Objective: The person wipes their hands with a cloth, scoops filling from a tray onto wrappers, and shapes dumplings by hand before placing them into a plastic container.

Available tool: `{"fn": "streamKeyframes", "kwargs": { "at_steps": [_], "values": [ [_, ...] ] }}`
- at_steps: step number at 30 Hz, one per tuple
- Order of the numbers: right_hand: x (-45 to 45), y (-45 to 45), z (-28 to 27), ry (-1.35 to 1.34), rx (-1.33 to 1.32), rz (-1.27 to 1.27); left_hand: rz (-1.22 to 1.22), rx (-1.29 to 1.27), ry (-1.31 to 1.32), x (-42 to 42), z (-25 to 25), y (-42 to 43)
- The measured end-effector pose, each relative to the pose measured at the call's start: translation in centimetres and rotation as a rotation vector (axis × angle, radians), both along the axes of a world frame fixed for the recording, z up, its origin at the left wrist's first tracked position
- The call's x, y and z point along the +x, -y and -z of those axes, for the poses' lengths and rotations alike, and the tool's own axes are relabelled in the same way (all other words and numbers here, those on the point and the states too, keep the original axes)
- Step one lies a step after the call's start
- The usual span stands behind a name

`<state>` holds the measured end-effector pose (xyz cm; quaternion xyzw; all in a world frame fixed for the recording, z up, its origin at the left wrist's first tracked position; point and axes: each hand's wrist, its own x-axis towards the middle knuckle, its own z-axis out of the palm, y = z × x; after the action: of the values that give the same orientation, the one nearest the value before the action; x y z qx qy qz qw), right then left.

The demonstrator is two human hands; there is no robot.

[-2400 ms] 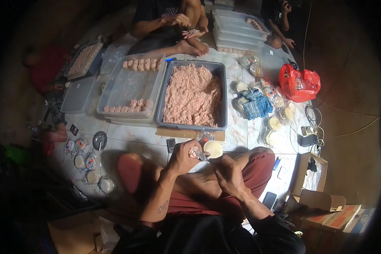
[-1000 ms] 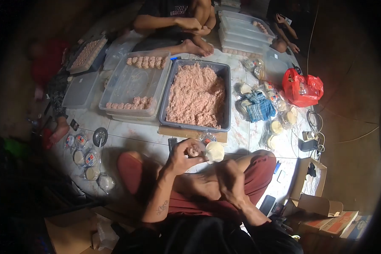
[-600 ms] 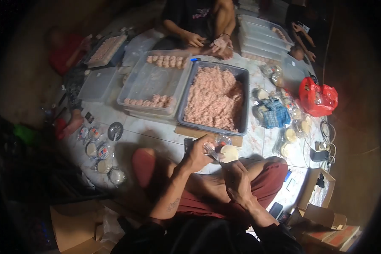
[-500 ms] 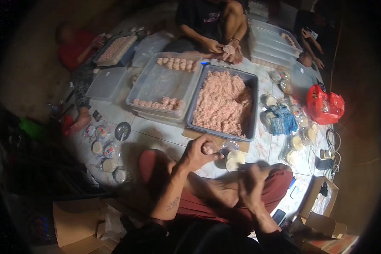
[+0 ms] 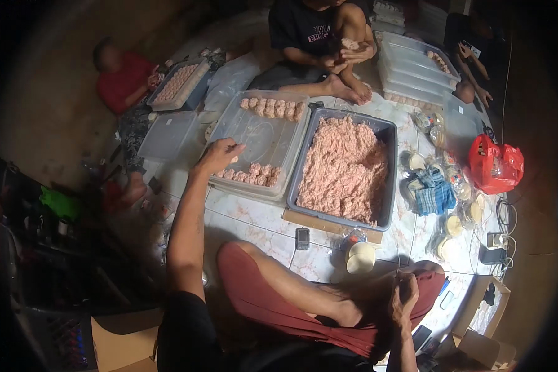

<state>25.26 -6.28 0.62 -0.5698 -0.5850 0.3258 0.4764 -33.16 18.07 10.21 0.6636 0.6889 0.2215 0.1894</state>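
My left hand (image 5: 219, 156) reaches over the left side of a clear plastic tray (image 5: 256, 137), its fingers curled round a small pink ball of minced meat (image 5: 234, 159), mostly hidden. Rows of similar meatballs (image 5: 271, 108) line the tray's far end, and more meatballs (image 5: 252, 175) sit along its near end. To the right, a grey tub (image 5: 387, 167) holds a large mass of raw minced meat (image 5: 341, 167). By my right knee, my right hand (image 5: 405, 292) is closed, fingers bent together; whatever is in them, if anything, cannot be made out.
Across from me a person (image 5: 319, 40) shapes meat in their hands. Another person in red (image 5: 123, 77) sits by a filled tray (image 5: 178, 84) at left. Stacked tubs (image 5: 415, 65), a red bag (image 5: 495, 162), a blue cloth (image 5: 433, 191) and pale round discs (image 5: 361, 257) lie about.
My left hand has moved forward and left with the meatball, from near my lap to over the clear tray. A small dark device on the floor now shows. My view has shifted slightly.
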Motion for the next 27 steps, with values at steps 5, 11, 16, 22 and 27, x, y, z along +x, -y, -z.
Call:
{"fn": "streamKeyframes", "kwargs": {
  "at_steps": [5, 11, 16, 22, 27],
  "values": [
    [0.0, -0.3, 0.7, -0.016, -0.030, 0.051, -0.007, -0.253, -0.171, 2.1, 1.4, -1.3],
    [-0.2, -0.8, -0.5, 0.115, -0.001, 0.003, -0.039, -0.379, -0.227, 4.6, -0.8, -0.1],
    [-0.3, -0.6, -0.3, 0.095, 0.046, 0.027, -0.064, -0.465, -0.309, 7.0, -3.2, 2.3],
    [-0.4, -0.2, -0.4, 0.049, 0.053, 0.016, -0.133, -0.138, -0.593, 9.5, -1.0, 5.8],
    [-1.4, -1.9, -4.0, 0.047, -0.026, -0.005, 0.036, 0.289, 0.099, 17.0, -4.5, 10.8]
  ]
}}
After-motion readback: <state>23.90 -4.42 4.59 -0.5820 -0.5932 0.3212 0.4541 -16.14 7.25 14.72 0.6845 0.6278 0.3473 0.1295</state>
